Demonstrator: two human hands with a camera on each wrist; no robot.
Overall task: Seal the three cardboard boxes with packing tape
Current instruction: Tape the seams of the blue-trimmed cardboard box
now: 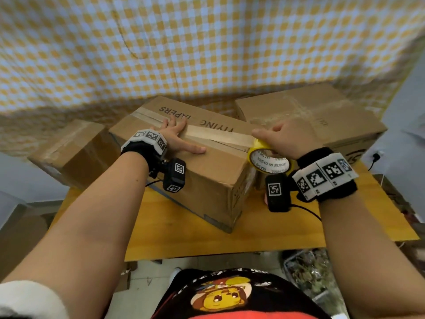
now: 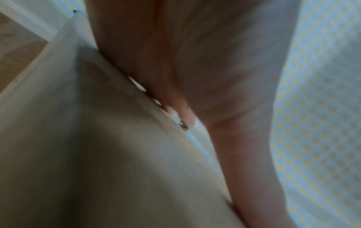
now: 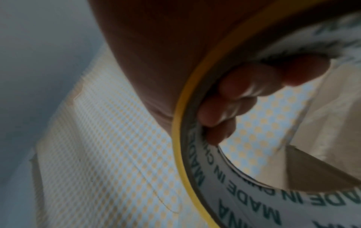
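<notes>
A printed cardboard box (image 1: 207, 171) stands in the middle of the wooden table (image 1: 264, 231), with a strip of tape (image 1: 220, 133) laid along its top seam. My left hand (image 1: 177, 137) lies flat on the box top, fingers spread over the strip's left part; the left wrist view shows the palm (image 2: 195, 61) against the cardboard (image 2: 97, 154). My right hand (image 1: 285, 137) grips the yellow-edged tape roll (image 1: 269, 161) at the box's right top edge. In the right wrist view its fingers (image 3: 234, 100) curl through the roll's core (image 3: 224, 182). A small box (image 1: 73, 146) stands left, a large box (image 1: 322, 118) behind right.
A yellow-and-white checked cloth (image 1: 207, 47) hangs behind the table. A black cable and plug (image 1: 374, 157) sit at the right by the wall. Below the table's front edge lie the floor and a bin of scraps (image 1: 310, 272).
</notes>
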